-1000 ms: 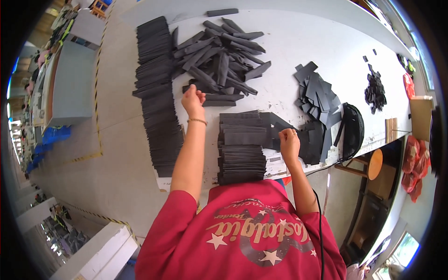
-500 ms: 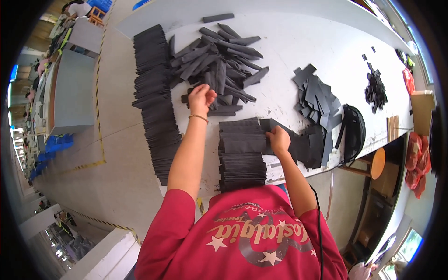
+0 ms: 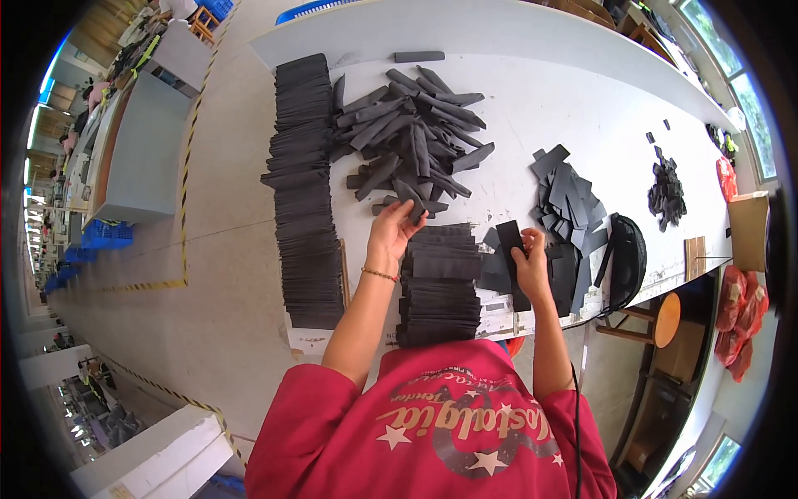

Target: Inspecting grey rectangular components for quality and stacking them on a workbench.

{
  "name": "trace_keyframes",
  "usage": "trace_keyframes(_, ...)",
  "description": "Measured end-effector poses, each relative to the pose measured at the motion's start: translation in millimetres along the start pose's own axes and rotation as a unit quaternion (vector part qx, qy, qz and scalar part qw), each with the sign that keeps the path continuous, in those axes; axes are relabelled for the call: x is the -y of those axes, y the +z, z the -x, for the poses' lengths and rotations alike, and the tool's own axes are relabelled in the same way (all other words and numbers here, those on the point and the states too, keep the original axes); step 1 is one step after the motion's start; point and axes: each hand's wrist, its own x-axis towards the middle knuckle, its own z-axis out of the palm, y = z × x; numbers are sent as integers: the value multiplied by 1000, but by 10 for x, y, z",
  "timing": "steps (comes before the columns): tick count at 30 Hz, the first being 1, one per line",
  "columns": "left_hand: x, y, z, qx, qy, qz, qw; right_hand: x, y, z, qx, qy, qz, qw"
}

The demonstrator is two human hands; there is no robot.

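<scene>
My left hand (image 3: 394,231) is closed on the end of a dark folded fabric sleeve (image 3: 406,191) at the near side of a loose heap of such sleeves (image 3: 416,125). Between the fingers and thumb of my right hand (image 3: 532,259) is a flat dark strip (image 3: 509,241), held over dark panels (image 3: 565,274) on the table. A neat stack of dark fabric pieces (image 3: 439,287) lies between my forearms, close to my body. Beyond my left arm runs a long row of stacked dark fabric pieces (image 3: 301,200).
A pile of flat dark strips (image 3: 569,195) lies right of centre on the white table (image 3: 515,108). Next to it sits a black pouch (image 3: 629,254). Small black pieces (image 3: 667,191) lie farther right. A round wooden stool (image 3: 667,319) stands beside the table's near edge.
My left hand has come down to the heap's near edge and closed on a sleeve. My right hand has moved right from the stack and now holds a flat strip. The view has shifted.
</scene>
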Motion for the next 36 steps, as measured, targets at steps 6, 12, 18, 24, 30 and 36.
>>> trace_keyframes(6, 200, -179, 213, -1, -41, 73, 997, 572, 232, 338, 76, -80, 151, 982)
trace_keyframes(12, 190, -40, 419, 42, -9, 44, 998, 788, 293, 459, 72, -200, 191, 958)
trace_keyframes(18, 193, 128, 534, 66, -17, 33, 997, 934, 292, 419, 24, -280, 206, 937)
trace_keyframes(24, 207, 284, 613, 101, -34, -8, 994, 997, 286, 366, -7, -287, 228, 930)
trace_keyframes(30, 230, 429, 723, 114, -18, 6, 993, 980, 295, 354, -39, -294, 281, 913)
trace_keyframes(36, 167, 613, 901, 106, 51, -20, 993, 1039, 376, 354, -57, -296, 267, 915)
